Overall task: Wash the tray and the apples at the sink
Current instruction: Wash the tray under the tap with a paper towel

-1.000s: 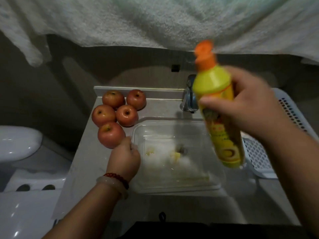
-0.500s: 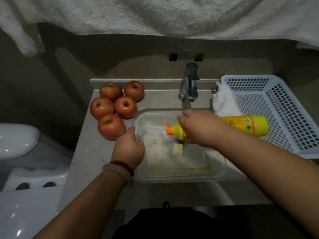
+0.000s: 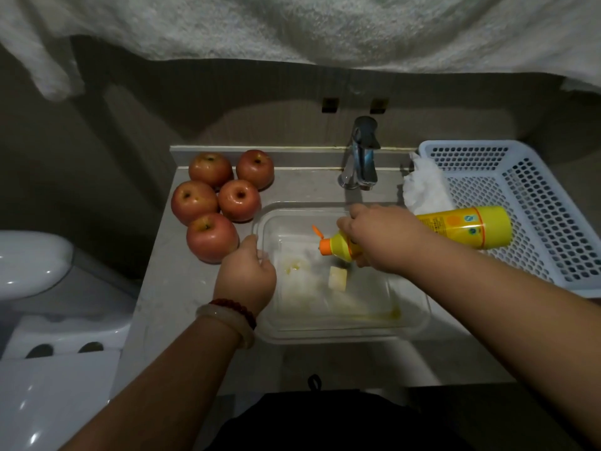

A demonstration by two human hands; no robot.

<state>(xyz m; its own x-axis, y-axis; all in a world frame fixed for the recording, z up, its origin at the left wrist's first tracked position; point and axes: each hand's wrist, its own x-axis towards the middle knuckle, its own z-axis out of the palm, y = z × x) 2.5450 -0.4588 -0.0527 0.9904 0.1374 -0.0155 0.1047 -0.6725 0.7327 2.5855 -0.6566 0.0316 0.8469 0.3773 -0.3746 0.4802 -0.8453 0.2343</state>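
Observation:
A clear plastic tray (image 3: pixel 409 323) lies in the sink below the tap, with a small yellow piece (image 3: pixel 338 278) and yellowish smears inside. My left hand (image 3: pixel 244 277) grips the tray's left rim. My right hand (image 3: pixel 380 239) holds a yellow detergent bottle (image 3: pixel 465 226) tipped on its side over the tray, its orange cap (image 3: pixel 323 244) flipped open and the nozzle pointing left and down. Several red apples (image 3: pixel 211 237) sit on the counter left of the sink.
A chrome tap (image 3: pixel 361 154) stands behind the sink. A white perforated basket (image 3: pixel 533 203) with a white cloth (image 3: pixel 426 187) at its left edge sits on the right. A white toilet (image 3: pixel 29 262) is at the left. Towels hang overhead.
The bottle went from upright and raised near the camera to tipped sideways over the tray. Since half a second ago, both hands and the bottle have barely moved.

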